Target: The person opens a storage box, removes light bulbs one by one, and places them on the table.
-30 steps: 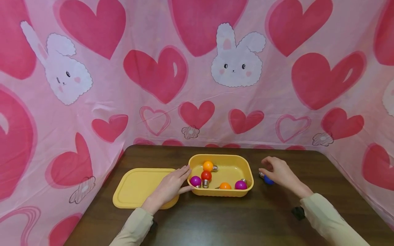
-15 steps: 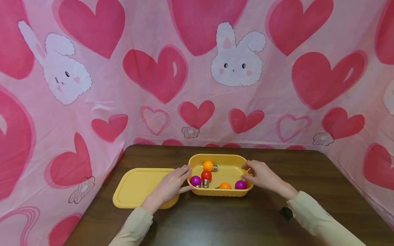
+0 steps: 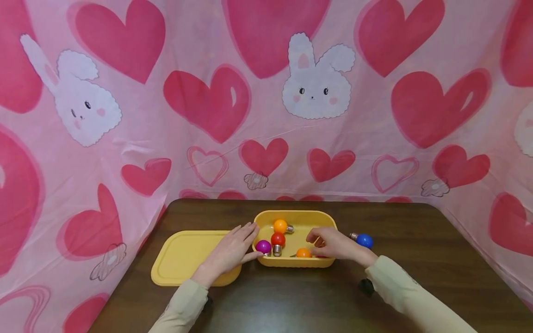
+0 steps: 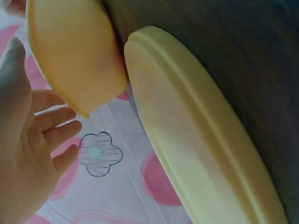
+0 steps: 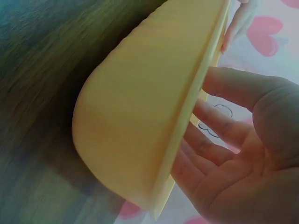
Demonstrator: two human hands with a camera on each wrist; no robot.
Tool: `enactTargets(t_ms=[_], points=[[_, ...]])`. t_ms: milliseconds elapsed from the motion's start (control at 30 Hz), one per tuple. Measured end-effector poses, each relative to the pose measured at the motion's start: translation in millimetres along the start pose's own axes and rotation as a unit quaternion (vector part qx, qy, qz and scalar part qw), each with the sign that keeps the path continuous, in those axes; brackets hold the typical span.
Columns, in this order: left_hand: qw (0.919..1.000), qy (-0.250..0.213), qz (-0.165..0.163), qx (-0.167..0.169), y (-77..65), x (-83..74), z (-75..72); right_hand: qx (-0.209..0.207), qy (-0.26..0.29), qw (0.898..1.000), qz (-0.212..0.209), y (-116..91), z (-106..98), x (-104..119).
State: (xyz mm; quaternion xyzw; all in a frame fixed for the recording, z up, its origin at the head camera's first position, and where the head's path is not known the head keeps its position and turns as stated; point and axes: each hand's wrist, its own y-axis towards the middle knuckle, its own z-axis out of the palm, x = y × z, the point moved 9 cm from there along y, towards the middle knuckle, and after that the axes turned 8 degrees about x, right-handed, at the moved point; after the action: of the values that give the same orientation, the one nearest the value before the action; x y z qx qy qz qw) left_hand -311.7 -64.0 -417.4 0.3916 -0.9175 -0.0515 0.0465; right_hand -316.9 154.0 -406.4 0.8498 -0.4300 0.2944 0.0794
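In the head view a yellow box (image 3: 291, 262) holds several small coloured bulbs. My left hand (image 3: 231, 249) rests at its left rim with fingers extended; the left wrist view shows the fingertips at the box's edge. My right hand (image 3: 335, 243) reaches over the right rim into the box, fingers loosely bent and thumb apart from them. It mostly covers a purple bulb (image 3: 319, 256) there, and its fingertips are hidden behind the wall in the right wrist view. An orange bulb (image 3: 304, 253) lies just left of the thumb.
Left in the box are an orange bulb (image 3: 280, 226), a red bulb (image 3: 278, 239) and a purple bulb (image 3: 263, 246). A blue bulb (image 3: 364, 241) lies on the dark table right of the box. The yellow lid (image 3: 183, 259) lies partly under the left forearm.
My right hand has moved left from over the blue bulb, across the right rim and into the box. The blue bulb stays on the table. My left hand has kept its place.
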Motion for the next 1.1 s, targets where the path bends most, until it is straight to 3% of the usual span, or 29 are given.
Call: enactTargets(t_ms=[200,433,633,833,1100], points=[[0.9998,0.018,-0.002,-0.001,-0.2,0.3,2.4,0.023,0.008,1.000,0.007,9,5,3],[0.9999,0.012,-0.003,0.004,1.0,1.4,3.8,0.068,-0.024,0.997,-0.027,18,13,11],[1.0000,0.001,-0.003,0.009,2.7,2.2,4.0,0.097,-0.018,0.995,-0.014,23,18,10],[0.9999,0.007,-0.003,0.007,3.6,2.3,3.8,0.114,-0.025,0.993,0.008,25,20,7],[1.0000,0.008,-0.003,0.002,3.6,1.4,5.2,0.120,-0.057,0.991,-0.005,25,22,9]])
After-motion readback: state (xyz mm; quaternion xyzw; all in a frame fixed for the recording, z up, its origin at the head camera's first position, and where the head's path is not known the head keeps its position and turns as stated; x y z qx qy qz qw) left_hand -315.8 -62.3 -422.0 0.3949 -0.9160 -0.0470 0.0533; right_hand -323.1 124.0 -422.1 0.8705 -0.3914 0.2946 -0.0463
